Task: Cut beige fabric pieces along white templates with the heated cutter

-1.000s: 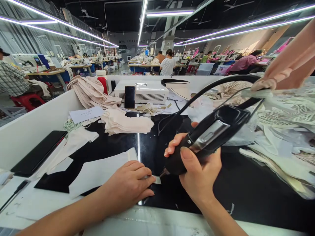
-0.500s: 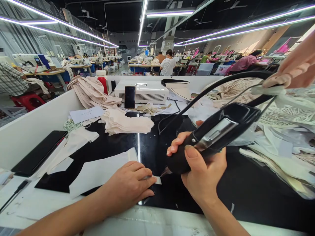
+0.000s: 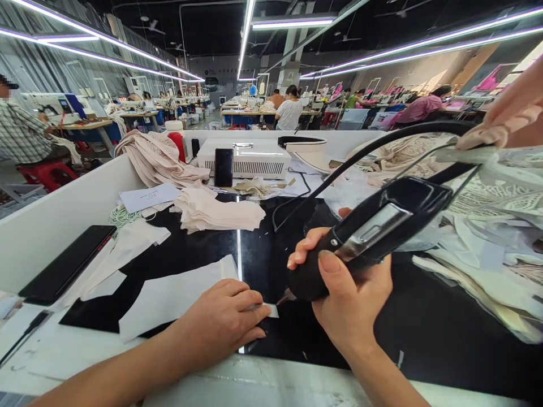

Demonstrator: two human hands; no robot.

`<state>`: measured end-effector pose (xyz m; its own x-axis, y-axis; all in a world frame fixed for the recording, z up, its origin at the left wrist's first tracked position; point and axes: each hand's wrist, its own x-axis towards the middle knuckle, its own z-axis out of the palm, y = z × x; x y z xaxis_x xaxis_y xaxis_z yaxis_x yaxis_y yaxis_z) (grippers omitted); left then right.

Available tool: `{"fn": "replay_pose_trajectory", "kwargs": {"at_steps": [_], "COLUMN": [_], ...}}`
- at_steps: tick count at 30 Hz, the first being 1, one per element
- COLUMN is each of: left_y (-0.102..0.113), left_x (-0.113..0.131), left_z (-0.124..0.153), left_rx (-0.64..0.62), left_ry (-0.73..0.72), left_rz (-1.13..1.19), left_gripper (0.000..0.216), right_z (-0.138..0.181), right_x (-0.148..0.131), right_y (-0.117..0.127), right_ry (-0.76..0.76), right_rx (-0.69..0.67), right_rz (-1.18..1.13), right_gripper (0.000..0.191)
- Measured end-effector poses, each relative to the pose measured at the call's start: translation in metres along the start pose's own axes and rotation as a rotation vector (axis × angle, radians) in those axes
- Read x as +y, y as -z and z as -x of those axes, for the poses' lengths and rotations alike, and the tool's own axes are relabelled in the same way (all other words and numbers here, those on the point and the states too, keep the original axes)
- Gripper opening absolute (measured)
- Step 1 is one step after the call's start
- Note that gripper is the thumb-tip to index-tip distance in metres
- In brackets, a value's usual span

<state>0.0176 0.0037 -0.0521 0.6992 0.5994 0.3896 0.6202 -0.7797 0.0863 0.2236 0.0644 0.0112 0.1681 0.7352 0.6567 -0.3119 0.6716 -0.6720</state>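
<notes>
My right hand (image 3: 352, 299) is wrapped round a black corded hand tool (image 3: 382, 212) with a silver lever along its side. The tool is tilted, its rounded end low to the left over the black work surface (image 3: 407, 316). My left hand (image 3: 229, 316) lies low, its fingertips closed and pressed on a narrow white strip (image 3: 274, 311) just left of the tool's tip. Beside that hand a large white cut piece (image 3: 169, 299) lies flat, partly under the wrist. Another person's hand (image 3: 492, 133) holds the black cable (image 3: 394, 133) and a translucent scrap at upper right.
A stack of pale cut pieces (image 3: 220, 209) lies ahead, before a white metal box (image 3: 250, 158) and an upright phone (image 3: 224, 167). At left is a black flat device (image 3: 68, 263). Lace and fabric (image 3: 479, 271) heap at right. A low white wall (image 3: 72, 198) borders the table.
The tool's upper end and the other person's hand have shifted slightly to the right. My left hand and the strip stay nearly still. A seated person at far left has straightened into view.
</notes>
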Motion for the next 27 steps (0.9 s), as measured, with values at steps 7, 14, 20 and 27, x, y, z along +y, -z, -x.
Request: {"fn": "replay_pose_trajectory", "kwargs": {"at_steps": [7,14,20,27], "left_y": [-0.001,0.0,-0.002,-0.001], "left_x": [0.001,0.002,0.002,0.003], "left_z": [-0.001,-0.001,0.0,-0.002], "left_rx": [0.033,0.026,0.02,0.048], "left_ry": [-0.004,-0.011,-0.006,-0.016], "left_rz": [0.01,0.009,0.023,0.01], "left_gripper": [0.028,0.03,0.029,0.026], "right_z": [0.003,0.004,0.004,0.012], "right_x": [0.001,0.0,-0.006,-0.01], "right_y": [0.002,0.002,0.003,0.004], "right_ry": [-0.015,-0.019,-0.036,-0.047], "right_rx": [0.0,-0.015,0.015,0.013], "right_rz": [-0.005,0.043,0.054,0.025], "right_gripper": [0.034,0.036,0.034,0.047]}}
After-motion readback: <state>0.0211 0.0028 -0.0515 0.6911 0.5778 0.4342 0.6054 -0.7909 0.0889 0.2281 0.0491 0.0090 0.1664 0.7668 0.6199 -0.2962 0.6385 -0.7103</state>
